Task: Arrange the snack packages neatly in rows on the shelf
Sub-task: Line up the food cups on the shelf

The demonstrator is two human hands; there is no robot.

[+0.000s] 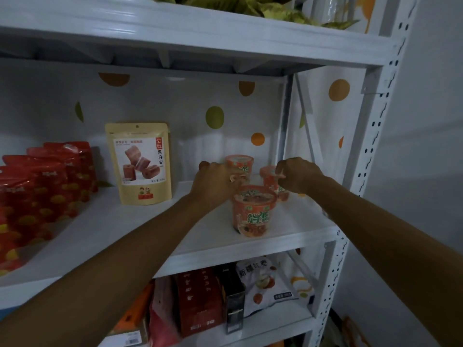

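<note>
Three orange noodle cups stand at the right of the white shelf (125, 229). The front cup (253, 212) is free. My left hand (216, 182) reaches to the back left cup (240, 163), fingers curled at its near side. Fingers of my right hand (298, 175) curl round the rim of the back right cup (269, 172). A tan stand-up pouch (140, 164) stands upright near the middle. Several red snack bags (37, 191) line up in rows at the left.
The shelf above (175, 28) hangs low over the hands. A white perforated upright (368, 146) bounds the right side. The lower shelf holds red boxes (198, 299), a black box (231, 296) and a white bag (265, 284).
</note>
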